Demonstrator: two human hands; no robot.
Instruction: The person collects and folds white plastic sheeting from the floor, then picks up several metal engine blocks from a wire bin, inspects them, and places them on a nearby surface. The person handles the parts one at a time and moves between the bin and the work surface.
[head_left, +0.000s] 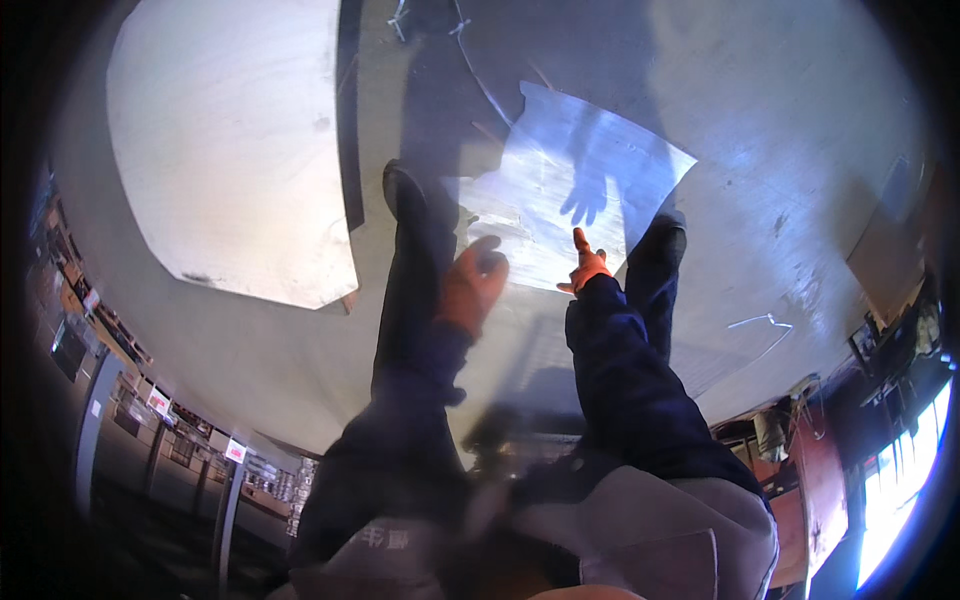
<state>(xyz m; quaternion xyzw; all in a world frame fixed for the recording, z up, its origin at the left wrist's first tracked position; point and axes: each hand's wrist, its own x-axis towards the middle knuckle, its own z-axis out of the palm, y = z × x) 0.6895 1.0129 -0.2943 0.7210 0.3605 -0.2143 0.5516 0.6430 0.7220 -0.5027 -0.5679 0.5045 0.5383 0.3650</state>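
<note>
Silvery sheet (545, 195) lies on the grey floor (740, 230) between the person's shoes, the left shoe (404, 190) just beside it and the right shoe (668, 238) close to its right-hand edge. To handle it well, both hands would best work low and level, with fingertips meeting opposite margins so that the thin-looking piece stays flat and does not buckle. Its corners look pointed and its left side uneven, so a light touch away from the bare edges seems wiser than a hard pinch there.

The two hands are apart, and neither shows anything in its grasp. The left hand (473, 287), orange in tone and a little blurred, curls loosely at the near left margin, a gap showing between finger and thumb. The right hand (587, 270) is spread over the near right margin, index finger pointing away from the body, thumb out to the left. Whether either fingertip touches the surface cannot be told. Both dark-sleeved forearms reach forward from the lower edge, the right one slanting inward.
</note>
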